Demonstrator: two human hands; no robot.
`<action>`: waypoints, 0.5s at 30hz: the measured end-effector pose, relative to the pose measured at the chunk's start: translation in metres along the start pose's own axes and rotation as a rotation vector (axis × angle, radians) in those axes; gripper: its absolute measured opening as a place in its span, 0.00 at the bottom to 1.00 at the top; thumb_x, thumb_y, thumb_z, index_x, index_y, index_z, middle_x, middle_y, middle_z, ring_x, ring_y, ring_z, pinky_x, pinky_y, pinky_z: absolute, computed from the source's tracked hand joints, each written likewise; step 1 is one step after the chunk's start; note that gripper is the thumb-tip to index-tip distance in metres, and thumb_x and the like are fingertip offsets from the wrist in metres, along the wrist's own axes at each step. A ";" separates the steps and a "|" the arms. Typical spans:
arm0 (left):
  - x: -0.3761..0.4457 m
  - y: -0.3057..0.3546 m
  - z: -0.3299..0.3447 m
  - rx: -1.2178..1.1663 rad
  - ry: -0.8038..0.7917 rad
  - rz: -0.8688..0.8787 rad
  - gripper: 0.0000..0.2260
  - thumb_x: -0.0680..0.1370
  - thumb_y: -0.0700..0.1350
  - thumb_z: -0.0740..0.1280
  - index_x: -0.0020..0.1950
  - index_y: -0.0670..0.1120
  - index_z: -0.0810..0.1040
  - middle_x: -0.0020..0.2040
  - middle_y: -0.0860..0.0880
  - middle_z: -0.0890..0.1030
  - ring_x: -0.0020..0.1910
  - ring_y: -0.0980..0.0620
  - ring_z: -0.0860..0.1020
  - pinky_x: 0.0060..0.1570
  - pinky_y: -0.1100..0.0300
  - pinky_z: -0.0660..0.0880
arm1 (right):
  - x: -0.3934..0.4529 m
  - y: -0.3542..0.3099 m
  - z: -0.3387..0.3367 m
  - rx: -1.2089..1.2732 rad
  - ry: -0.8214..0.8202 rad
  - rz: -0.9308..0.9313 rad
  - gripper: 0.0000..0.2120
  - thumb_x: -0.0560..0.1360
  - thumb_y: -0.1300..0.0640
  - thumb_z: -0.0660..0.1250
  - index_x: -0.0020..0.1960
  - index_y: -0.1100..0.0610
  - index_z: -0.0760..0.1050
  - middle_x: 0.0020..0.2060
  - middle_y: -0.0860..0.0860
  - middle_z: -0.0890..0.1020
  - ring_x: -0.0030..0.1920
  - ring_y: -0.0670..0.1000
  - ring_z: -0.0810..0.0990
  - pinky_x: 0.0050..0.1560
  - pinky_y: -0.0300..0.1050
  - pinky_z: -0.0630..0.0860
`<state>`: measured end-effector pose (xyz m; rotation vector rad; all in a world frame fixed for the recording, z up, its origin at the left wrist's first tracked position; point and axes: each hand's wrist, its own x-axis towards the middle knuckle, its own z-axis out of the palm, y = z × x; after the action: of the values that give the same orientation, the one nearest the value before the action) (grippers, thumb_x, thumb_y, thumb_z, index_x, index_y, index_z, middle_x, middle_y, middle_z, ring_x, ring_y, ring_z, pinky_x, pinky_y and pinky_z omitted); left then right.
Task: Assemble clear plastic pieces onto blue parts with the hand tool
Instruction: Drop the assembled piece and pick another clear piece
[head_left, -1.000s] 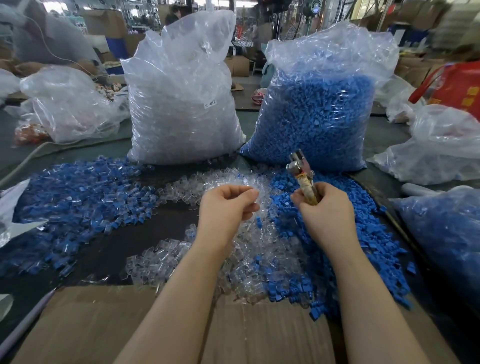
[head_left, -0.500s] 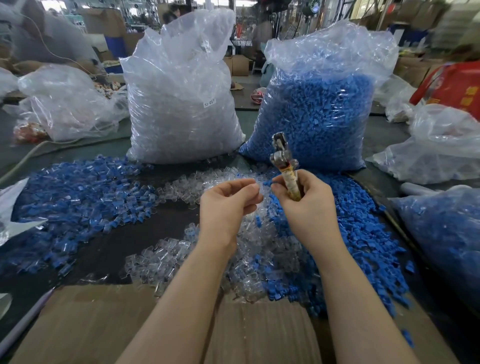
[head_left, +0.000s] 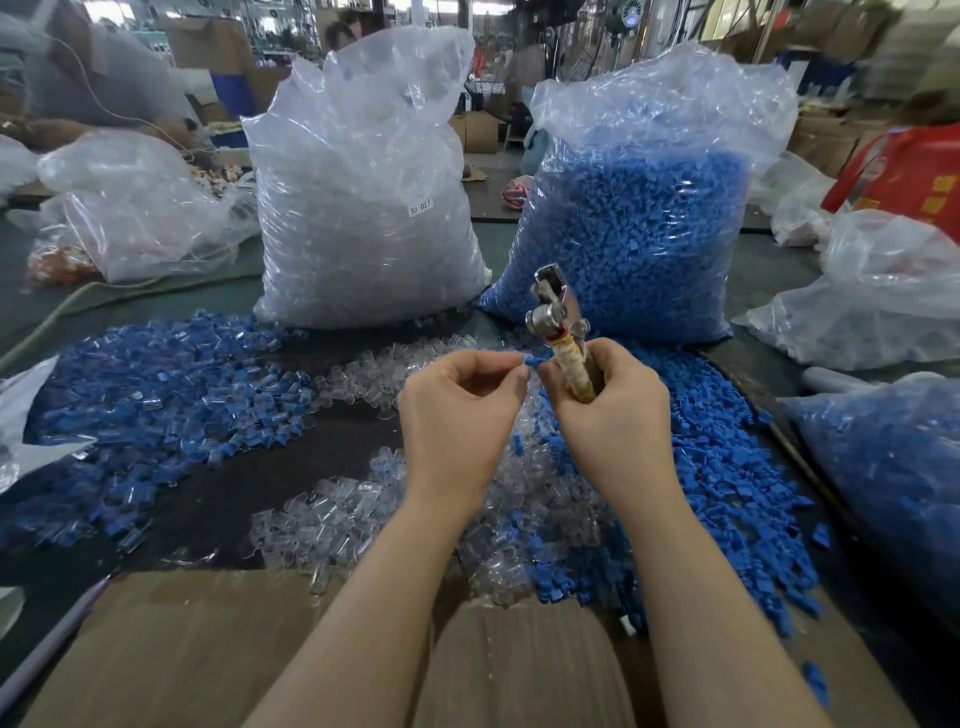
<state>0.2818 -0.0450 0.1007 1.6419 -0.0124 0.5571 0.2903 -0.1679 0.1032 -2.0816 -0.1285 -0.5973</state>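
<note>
Two bulging bags (head_left: 363, 208) stand behind hands (head_left: 457, 410), loose blue parts (head_left: 727, 467) around

Hand tool (head_left: 558, 332) handle hidden inside right hand (head_left: 613, 415); background blurred.

Factory assembly floor — bulk bag of clear pieces (head_left: 363, 208), bag of blue parts (head_left: 639, 228), cardboard boxes (head_left: 480, 130) behind.
</note>
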 end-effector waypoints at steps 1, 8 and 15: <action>0.000 0.000 0.000 0.019 -0.005 0.022 0.08 0.72 0.37 0.76 0.43 0.51 0.85 0.37 0.55 0.85 0.38 0.59 0.84 0.43 0.65 0.80 | 0.000 0.000 0.000 -0.002 0.000 0.000 0.15 0.74 0.52 0.72 0.35 0.45 0.67 0.27 0.42 0.73 0.32 0.35 0.74 0.31 0.29 0.67; -0.001 -0.001 0.000 0.048 -0.018 0.042 0.06 0.72 0.36 0.75 0.45 0.47 0.86 0.39 0.55 0.85 0.39 0.60 0.83 0.43 0.66 0.80 | 0.001 0.000 0.000 0.006 -0.046 0.005 0.14 0.75 0.53 0.71 0.36 0.44 0.69 0.28 0.43 0.74 0.32 0.38 0.74 0.30 0.30 0.66; 0.001 -0.003 0.000 0.044 0.010 0.027 0.04 0.72 0.38 0.76 0.43 0.47 0.85 0.37 0.55 0.85 0.38 0.59 0.83 0.42 0.64 0.80 | 0.004 0.001 0.000 0.078 -0.136 0.039 0.04 0.76 0.55 0.69 0.43 0.52 0.78 0.31 0.44 0.79 0.34 0.45 0.76 0.33 0.39 0.73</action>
<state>0.2834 -0.0448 0.0984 1.6839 -0.0149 0.5904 0.2939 -0.1689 0.1043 -2.0435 -0.1859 -0.4211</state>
